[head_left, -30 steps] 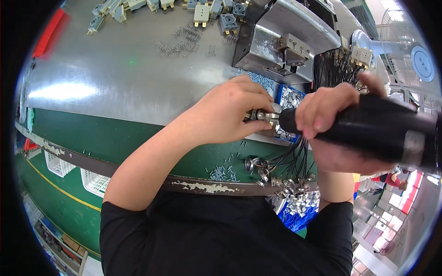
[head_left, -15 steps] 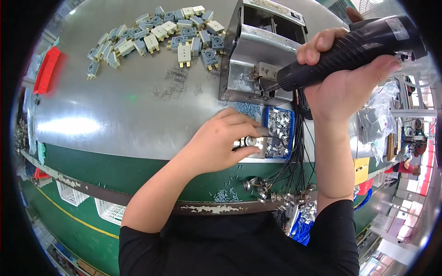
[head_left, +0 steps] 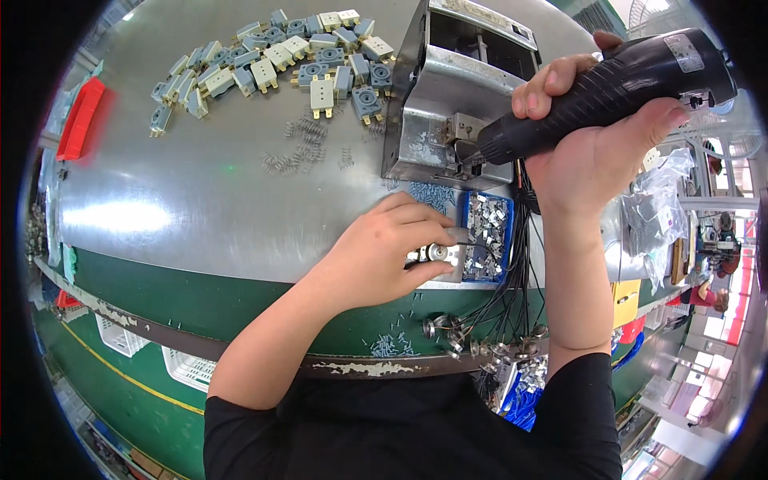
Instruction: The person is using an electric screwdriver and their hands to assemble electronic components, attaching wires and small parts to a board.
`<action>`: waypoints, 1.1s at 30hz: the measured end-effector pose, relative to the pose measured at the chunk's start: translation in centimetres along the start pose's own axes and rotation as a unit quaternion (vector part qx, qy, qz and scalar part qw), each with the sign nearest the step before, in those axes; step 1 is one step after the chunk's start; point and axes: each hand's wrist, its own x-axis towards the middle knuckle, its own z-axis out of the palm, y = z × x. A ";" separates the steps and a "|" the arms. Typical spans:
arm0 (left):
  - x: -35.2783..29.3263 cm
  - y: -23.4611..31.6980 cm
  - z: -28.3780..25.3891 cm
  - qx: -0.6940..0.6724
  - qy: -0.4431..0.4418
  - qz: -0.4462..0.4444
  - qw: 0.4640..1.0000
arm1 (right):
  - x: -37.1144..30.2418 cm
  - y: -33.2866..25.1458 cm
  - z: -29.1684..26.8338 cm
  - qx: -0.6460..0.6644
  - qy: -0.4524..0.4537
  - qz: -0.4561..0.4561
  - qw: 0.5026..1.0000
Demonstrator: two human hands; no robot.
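Blue tray (head_left: 490,194): metal clips (head_left: 486,226). Left hand (head_left: 384,248) just beside, pinching metal part (head_left: 437,252). Right hand (head_left: 582,170) gripping power screwdriver (head_left: 612,94). Tabletop (head_left: 192,200) spreads leftward, front edge (head_left: 184,272) near left hand.

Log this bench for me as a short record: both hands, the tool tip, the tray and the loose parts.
Left hand: pinching a small metal part
Right hand: gripping a black power screwdriver
Tool tip: at the front of the metal fixture; contact unclear
Blue tray: holds small metal pieces; right of the left hand
Screws: loose on the green surface
Springs: scattered on the metal tabletop
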 end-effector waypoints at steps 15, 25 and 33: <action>-0.2 -0.4 0.2 -0.008 0.015 0.016 1.000 | -4.0 -4.0 1.3 0.077 -0.154 0.096 0.980; -0.5 -0.6 0.4 -0.010 0.017 0.001 1.000 | -7.6 -2.8 2.6 -0.022 -0.184 0.051 0.981; -0.5 -0.3 0.3 -0.009 0.015 -0.010 1.000 | -8.1 -1.0 2.0 -0.004 -0.173 0.037 0.984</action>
